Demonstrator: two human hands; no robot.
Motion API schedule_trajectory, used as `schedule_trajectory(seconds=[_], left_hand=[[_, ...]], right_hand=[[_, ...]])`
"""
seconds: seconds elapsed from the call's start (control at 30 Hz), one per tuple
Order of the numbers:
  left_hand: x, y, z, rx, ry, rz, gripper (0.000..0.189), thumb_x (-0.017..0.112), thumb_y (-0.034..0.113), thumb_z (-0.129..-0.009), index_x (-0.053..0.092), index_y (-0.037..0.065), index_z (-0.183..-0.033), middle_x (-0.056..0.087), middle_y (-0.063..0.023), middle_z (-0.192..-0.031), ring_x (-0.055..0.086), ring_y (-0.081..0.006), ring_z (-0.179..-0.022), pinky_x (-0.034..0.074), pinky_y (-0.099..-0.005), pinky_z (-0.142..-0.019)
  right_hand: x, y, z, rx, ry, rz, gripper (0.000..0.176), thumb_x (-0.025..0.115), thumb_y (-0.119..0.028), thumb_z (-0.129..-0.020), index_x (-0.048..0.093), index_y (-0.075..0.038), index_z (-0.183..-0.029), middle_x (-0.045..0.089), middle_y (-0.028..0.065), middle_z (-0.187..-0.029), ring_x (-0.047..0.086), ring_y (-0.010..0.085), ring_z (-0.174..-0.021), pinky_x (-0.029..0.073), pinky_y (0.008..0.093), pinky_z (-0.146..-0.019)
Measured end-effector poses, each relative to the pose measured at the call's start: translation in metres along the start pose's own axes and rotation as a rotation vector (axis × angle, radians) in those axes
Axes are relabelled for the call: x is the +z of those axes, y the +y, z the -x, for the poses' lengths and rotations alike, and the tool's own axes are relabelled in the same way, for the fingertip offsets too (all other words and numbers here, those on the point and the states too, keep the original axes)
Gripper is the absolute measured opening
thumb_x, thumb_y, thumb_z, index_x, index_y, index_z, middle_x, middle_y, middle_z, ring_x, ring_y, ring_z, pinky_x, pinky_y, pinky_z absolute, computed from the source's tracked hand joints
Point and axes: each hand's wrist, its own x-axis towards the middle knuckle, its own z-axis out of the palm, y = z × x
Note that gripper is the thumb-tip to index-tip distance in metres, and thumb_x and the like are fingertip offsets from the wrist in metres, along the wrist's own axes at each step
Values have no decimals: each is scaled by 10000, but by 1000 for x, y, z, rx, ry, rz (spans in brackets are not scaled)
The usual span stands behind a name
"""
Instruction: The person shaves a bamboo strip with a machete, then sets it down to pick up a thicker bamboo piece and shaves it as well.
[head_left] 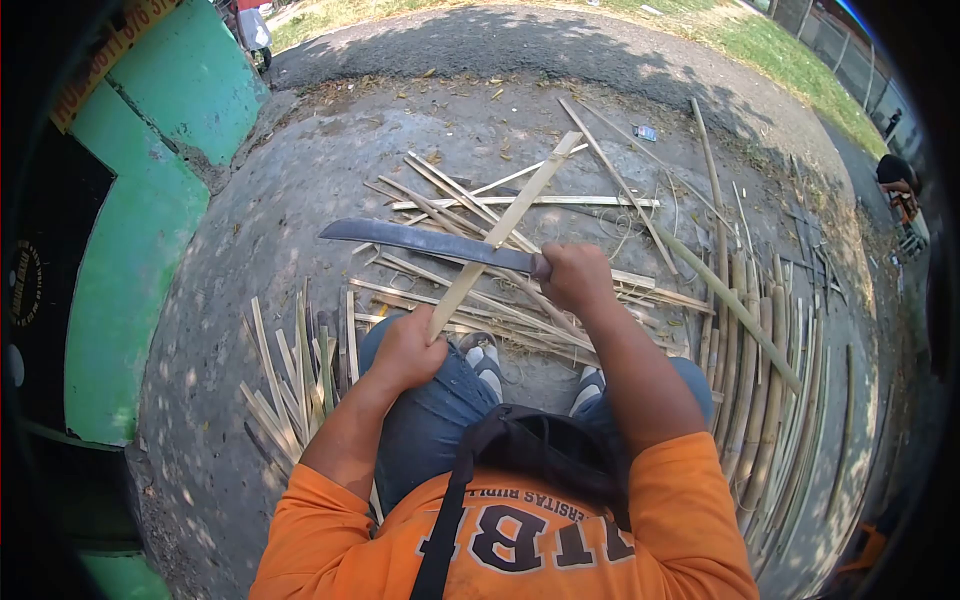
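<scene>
My left hand [411, 347] is wrapped round the lower end of a flat, pale bamboo strip [530, 190], which slants up and away to the right. In my right hand [577, 277] is the handle of a large machete [430, 241]. Its dark blade points left and crosses over the strip, near the strip's middle. Whether the edge has cut into the strip is too small to tell. Beneath and beyond both hands, a loose pile of split bamboo strips [480, 296] lies on the ground.
Bamboo poles [745, 370] lie along the right, and a bundle of short strips [295, 375] at the left by my knee. A long greenish pole [730, 305] slants across the right side. A green wall [130, 270] stands far left. A person [897, 176] is at the far right.
</scene>
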Motion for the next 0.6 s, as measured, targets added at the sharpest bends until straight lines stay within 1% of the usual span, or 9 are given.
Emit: schedule_trajectory(seconds=[0.07, 0.17, 0.27, 0.33, 0.4, 0.5, 0.53, 0.57, 0.6], left_hand=[[0, -1, 1, -8, -2, 4, 282, 687, 162, -823, 640, -17, -1037, 675, -269, -894, 667, -468, -852, 520, -489, -756], [1, -4, -3, -15, -7, -21, 287, 672, 158, -821, 639, -18, -1046, 675, -273, -894, 664, -478, -856, 521, -493, -760], [3, -7, -5, -16, -8, -34, 286, 659, 153, -819, 636, -21, -1045, 670, -282, -881, 657, -494, -853, 520, -500, -757], [3, -4, -5, -23, -39, -50, 273, 656, 150, -820, 631, -24, -1029, 665, -291, -870, 648, -508, -850, 517, -509, -752], [7, -7, -5, 43, -6, -63, 253, 658, 151, -819, 614, -24, -995, 658, -297, -860, 638, -517, -847, 509, -523, -744], [4, -4, -1, 34, 1, -64, 230, 662, 152, -817, 589, -21, -951, 650, -301, -852, 630, -525, -849, 499, -541, -737], [1, -2, 2, 15, -4, -61, 225, 663, 152, -817, 581, -20, -938, 648, -301, -850, 628, -526, -850, 496, -546, -735], [0, -1, 2, 19, 0, -65, 224, 664, 152, -816, 580, -18, -935, 646, -300, -846, 627, -526, -847, 494, -547, -733], [0, -1, 2, 24, 5, -68, 224, 665, 153, -815, 578, -17, -933, 644, -298, -843, 625, -526, -845, 492, -548, -731]], right_hand=[[-3, 10, -2, 71, -4, 28, 155, 671, -238, -857, 645, -99, -795, 684, 168, -706, 678, 410, -679, 546, 540, -671], [-4, 16, -2, 38, -13, 33, 162, 678, -245, -856, 642, -100, -795, 682, 163, -711, 679, 411, -687, 548, 539, -670], [-16, -6, -2, 45, -8, -8, 146, 688, -236, -837, 642, -107, -786, 677, 149, -707, 680, 401, -682, 545, 530, -655], [-12, -26, 3, -37, -79, -50, 127, 692, -223, -821, 642, -113, -781, 671, 142, -699, 679, 396, -678, 540, 526, -645], [-3, -40, 8, -104, -130, -44, 96, 690, -198, -803, 642, -122, -771, 679, 138, -708, 680, 385, -676, 534, 516, -637], [-3, -26, 2, -15, -116, -9, 110, 723, -248, -800, 698, -141, -810, 725, 132, -771, 716, 365, -715, 560, 488, -683], [-3, -10, -2, 86, -21, -55, 106, 720, -244, -798, 713, -140, -814, 729, 148, -782, 721, 368, -741, 566, 500, -694], [-4, 4, -7, 239, 1, -31, 109, 717, -234, -799, 719, -134, -843, 726, 166, -792, 719, 382, -762, 571, 510, -702], [-5, 11, -7, 241, -25, 9, 116, 715, -232, -800, 720, -132, -858, 726, 171, -801, 718, 389, -771, 571, 514, -708]])
